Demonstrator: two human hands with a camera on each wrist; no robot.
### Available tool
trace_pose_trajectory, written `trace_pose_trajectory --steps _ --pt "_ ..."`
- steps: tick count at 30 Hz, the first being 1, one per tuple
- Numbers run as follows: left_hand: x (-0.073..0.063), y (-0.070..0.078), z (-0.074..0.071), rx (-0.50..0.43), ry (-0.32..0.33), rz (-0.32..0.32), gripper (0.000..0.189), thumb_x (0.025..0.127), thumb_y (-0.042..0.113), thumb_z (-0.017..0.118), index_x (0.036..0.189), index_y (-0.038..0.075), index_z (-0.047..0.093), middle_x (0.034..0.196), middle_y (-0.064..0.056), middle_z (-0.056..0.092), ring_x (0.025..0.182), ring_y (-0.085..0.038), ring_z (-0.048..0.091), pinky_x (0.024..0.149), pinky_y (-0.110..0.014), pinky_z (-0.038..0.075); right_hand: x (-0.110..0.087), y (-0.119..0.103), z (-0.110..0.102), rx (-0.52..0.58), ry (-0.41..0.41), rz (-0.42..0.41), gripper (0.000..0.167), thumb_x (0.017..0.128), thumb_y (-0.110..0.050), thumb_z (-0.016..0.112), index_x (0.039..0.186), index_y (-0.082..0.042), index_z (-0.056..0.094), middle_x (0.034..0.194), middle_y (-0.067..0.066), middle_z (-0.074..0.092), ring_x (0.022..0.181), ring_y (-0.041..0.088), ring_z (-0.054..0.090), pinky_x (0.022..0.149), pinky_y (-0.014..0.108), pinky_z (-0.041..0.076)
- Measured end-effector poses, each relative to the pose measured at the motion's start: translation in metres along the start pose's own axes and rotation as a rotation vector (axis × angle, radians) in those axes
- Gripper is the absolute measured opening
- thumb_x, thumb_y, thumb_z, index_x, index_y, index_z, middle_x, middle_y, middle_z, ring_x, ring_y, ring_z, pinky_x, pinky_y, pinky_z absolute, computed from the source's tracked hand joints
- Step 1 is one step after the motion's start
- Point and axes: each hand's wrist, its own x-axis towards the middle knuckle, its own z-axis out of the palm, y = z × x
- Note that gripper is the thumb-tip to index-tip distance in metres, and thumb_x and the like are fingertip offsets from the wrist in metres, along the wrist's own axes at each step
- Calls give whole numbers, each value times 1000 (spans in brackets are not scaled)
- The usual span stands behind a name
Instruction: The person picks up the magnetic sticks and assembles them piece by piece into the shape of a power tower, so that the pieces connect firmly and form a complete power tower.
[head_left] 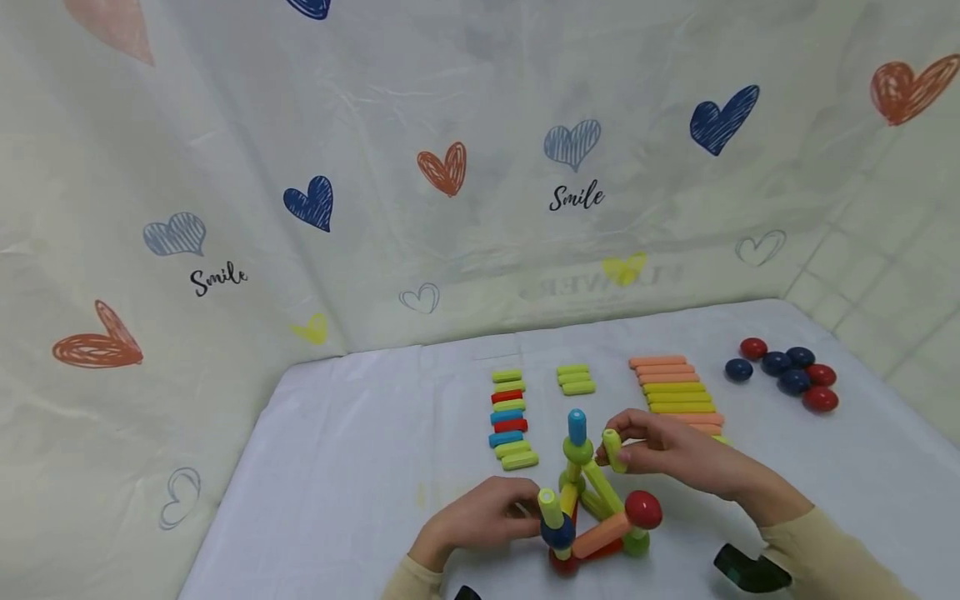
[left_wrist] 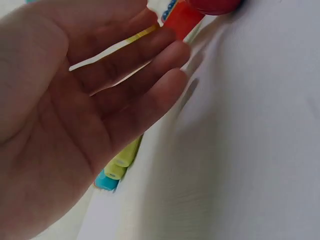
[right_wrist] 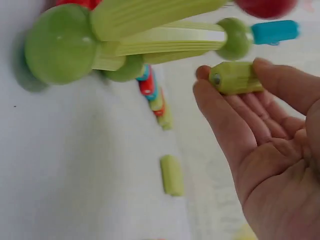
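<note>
White tabletop point(head_left: 337, 483) beneath stick model point(head_left: 602, 487), heart-patterned backdrop point(head_left: 495, 250)

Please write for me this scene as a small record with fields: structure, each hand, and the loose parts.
structure: balls joined by rods; one blue rod upright on top
left hand: beside the structure's dark blue ball; contact unclear
right hand: pinches a short green rod, apart from the structure
loose short rods: green, red, blue
loose long rods: salmon, yellow; partly covered by the right hand in the head view
loose balls: three red, four dark blue

Structure point(head_left: 603, 488) on table point(head_left: 337, 467), rods point(head_left: 678, 397) behind, balls point(head_left: 793, 382) to the right
</note>
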Motion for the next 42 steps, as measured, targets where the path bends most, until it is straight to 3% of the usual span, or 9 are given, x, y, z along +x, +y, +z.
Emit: trace_pose_trajectory --steps 4,8,13,19,26,33,42 --pt "4 0 0 -29 134 -18 17 98 14 60 114 11 65 106 9 67 95 2 61 83 -18 51 -20 -9 -6 -70 45 -95 32 99 -22 59 128 -9 57 121 8 65 106 19 64 87 29 54" --pt "10 4 2 -64 255 3 23 100 16 56 121 10 62 117 -1 66 104 -4 62 86 -20 51 -37 -14 -6 -93 27 -251 24 98 -11 58 123 -12 61 120 6 66 105 19 66 86 29 55" --pt "21 12 2 -95 328 27 34 100 23 58 133 15 54 130 -2 60 119 -12 57 91 -20 49 -53 -20 -3 -98 9 -357 29 97 -1 56 124 -12 61 121 5 67 100 19 67 81 30 56" --pt "35 16 2 -137 277 26 41 102 15 50 142 17 45 138 4 55 125 -9 52 98 -21 44 -60 -21 3 -62 -43 -370 33 97 2 54 128 -9 59 121 7 67 100 20 67 82 29 56" --pt "40 6 4 -123 190 9 37 100 6 43 136 11 51 128 0 61 115 -7 58 98 -22 45 -61 -22 8 -89 -23 -352 31 98 -2 55 128 -11 59 120 5 67 101 19 67 83 28 55" --pt "33 5 3 -116 167 29 32 101 20 52 132 13 55 124 4 62 112 -4 58 97 -22 46 -59 -22 7 -147 -5 -394 34 98 -2 56 129 -12 58 118 4 67 99 16 66 83 27 55" --pt "21 8 7 -107 210 55 27 98 22 60 124 13 61 116 5 66 105 -3 62 87 -20 51 -47 -19 -6 -123 -106 -449 33 98 2 52 129 -9 57 119 8 63 102 19 64 85 31 55"
